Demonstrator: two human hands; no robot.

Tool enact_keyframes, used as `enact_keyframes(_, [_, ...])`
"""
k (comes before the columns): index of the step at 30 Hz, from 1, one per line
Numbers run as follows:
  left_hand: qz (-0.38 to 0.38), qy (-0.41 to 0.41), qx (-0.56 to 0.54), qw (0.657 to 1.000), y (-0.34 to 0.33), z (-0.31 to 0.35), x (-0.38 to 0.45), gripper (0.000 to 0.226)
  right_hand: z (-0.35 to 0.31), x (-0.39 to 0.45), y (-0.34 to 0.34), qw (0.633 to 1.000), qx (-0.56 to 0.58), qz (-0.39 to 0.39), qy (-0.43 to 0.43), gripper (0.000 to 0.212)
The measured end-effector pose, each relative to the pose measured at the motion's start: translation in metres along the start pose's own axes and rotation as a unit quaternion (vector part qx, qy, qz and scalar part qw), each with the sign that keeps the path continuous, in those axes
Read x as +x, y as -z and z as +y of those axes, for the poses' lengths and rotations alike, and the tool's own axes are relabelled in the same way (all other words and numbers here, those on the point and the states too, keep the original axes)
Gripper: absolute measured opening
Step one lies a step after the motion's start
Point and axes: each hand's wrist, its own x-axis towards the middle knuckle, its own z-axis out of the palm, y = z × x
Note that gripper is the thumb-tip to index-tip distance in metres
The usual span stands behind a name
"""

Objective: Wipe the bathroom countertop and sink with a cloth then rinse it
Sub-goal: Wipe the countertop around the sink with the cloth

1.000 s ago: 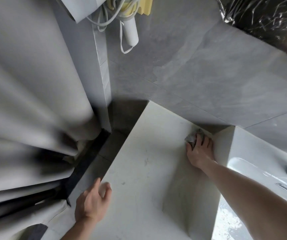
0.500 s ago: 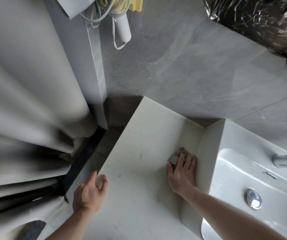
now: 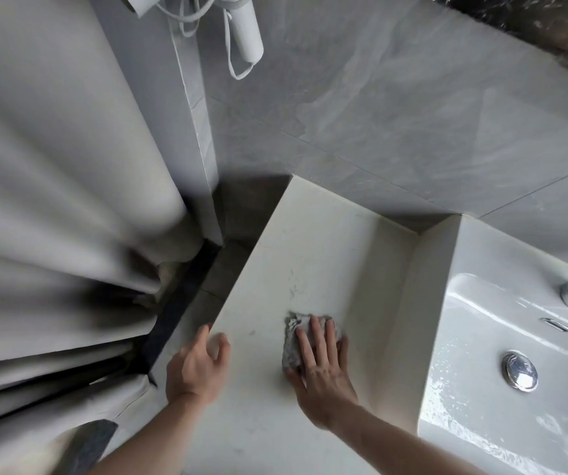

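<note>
Because the cloth (image 3: 291,347) looks soft and limp, your right hand (image 3: 323,378) presses it flat on the countertop (image 3: 310,252), fingers straight.

Bathroom, white sink (image 3: 502,303), grey wall tiles (image 3: 378,114)

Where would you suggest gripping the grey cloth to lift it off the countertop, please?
Probably its bunched top, from above: the cloth lies crumpled on the countertop under the flat fingers of the right hand, so curling them in would gather its folds.
</note>
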Motion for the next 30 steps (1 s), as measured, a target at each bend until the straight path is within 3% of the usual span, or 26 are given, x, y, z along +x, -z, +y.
enact_keyframes(8, [-0.006, -0.006, 0.003, 1.000, 0.002, 0.000, 0.000, 0.045, 0.011, 0.112, 0.053, 0.990, 0.124, 0.054, -0.040, 0.063])
enact_keyframes(13, [-0.009, -0.009, 0.005, 1.000, 0.003, 0.000, 0.000, 0.047, 0.049, 0.115, 0.082, 0.991, 0.124, 0.048, -0.021, 0.080])
enact_keyframes(15, [-0.010, -0.011, 0.005, 1.000, 0.003, 0.000, 0.000, 0.045, 0.074, 0.107, 0.103, 0.993, 0.104, 0.043, -0.034, 0.078])
enact_keyframes(21, [-0.013, -0.016, 0.019, 1.000, -0.003, -0.005, 0.004, 0.048, 0.160, 0.115, 0.166, 0.989, -0.063, 0.109, -0.083, 0.039])
enact_keyframes(22, [-0.013, -0.018, 0.023, 1.000, -0.004, -0.006, 0.004, 0.048, 0.171, 0.119, 0.176, 0.985, -0.109, 0.096, -0.098, 0.035])
enact_keyframes(25, [-0.014, -0.022, 0.030, 0.999, -0.007, -0.008, 0.007, 0.047, 0.184, 0.118, 0.197, 0.952, -0.256, -0.038, -0.165, 0.036])
enact_keyframes(28, [-0.009, -0.028, 0.029, 0.999, -0.007, -0.007, 0.006, 0.050, 0.172, 0.097, 0.191, 0.916, -0.355, -0.109, -0.152, 0.042])
enact_keyframes(30, [-0.006, -0.034, 0.026, 0.999, -0.005, -0.006, 0.005, 0.052, 0.156, 0.080, 0.175, 0.911, -0.373, -0.122, -0.125, 0.043])
